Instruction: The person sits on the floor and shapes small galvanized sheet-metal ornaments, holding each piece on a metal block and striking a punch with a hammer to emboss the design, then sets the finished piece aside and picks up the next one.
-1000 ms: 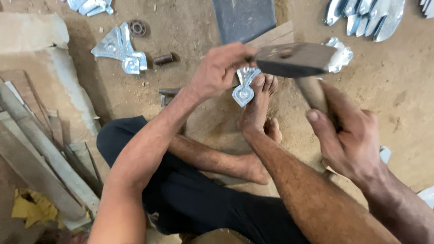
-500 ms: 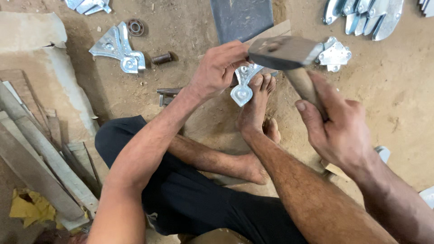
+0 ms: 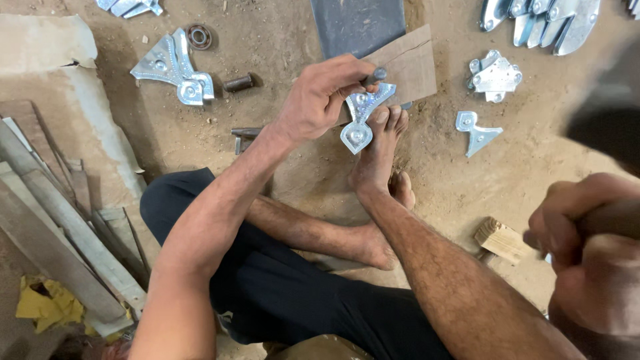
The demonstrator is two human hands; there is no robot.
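My left hand (image 3: pixel 320 100) pinches a short dark metal punch (image 3: pixel 377 75) upright on a shiny ornamental sheet-metal piece (image 3: pixel 360 120). That piece lies on a wooden board (image 3: pixel 413 63), and the toes of my foot (image 3: pixel 380 147) press on it from below. My right hand (image 3: pixel 587 253) is raised close to the camera at the right edge, fist closed on a hammer handle. The blurred dark hammer head (image 3: pixel 607 120) looms above it, well away from the punch.
I sit on a sandy floor. More cut metal pieces lie at upper left (image 3: pixel 175 67), right (image 3: pixel 477 130) and top right (image 3: pixel 540 17). A dark steel plate (image 3: pixel 357 23) lies behind the board. Wooden planks (image 3: pixel 53 220) stack at left; a small wood block (image 3: pixel 503 239) lies at right.
The hammer has swung up and back from over the metal piece toward the camera, at the right. My left hand keeps the punch in place.
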